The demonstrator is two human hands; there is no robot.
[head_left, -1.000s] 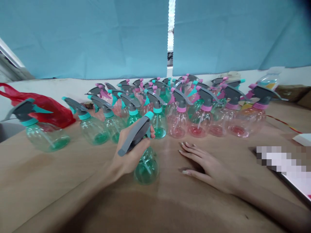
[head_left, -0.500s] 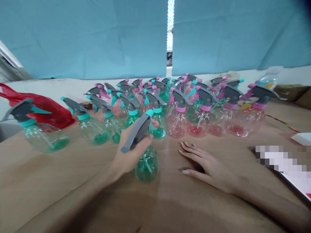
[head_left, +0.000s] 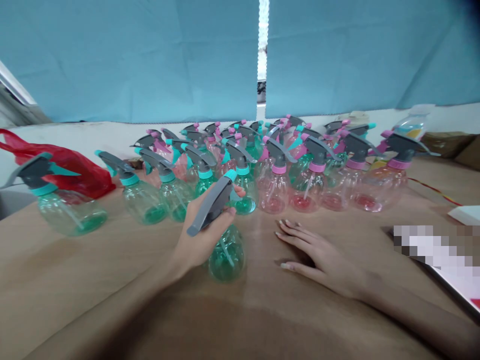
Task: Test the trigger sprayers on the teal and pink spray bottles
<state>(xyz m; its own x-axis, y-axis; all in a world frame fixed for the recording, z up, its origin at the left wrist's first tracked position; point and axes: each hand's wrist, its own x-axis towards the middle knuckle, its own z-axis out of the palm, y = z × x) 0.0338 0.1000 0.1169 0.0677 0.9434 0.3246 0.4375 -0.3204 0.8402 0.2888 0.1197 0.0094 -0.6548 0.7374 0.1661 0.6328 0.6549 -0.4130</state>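
Note:
My left hand (head_left: 204, 237) is wrapped round the neck of a green spray bottle (head_left: 227, 257), just below its grey spray head with a teal nozzle. The bottle is upright at the middle of the wooden table (head_left: 180, 315). To its right, my right hand (head_left: 322, 257) lies on the tabletop with its fingers spread, holding nothing. Beyond both hands are several spray bottles: green ones with teal collars, such as the green bottle (head_left: 144, 202), and pink ones with pink collars, such as the pink bottle (head_left: 275, 192).
A red plastic bag (head_left: 82, 172) lies at the left behind a separate green bottle (head_left: 71, 212). At the right edge is a flat pixelated object (head_left: 442, 260) with a white item (head_left: 465, 214) behind it. A blue cloth (head_left: 150, 60) hangs at the back.

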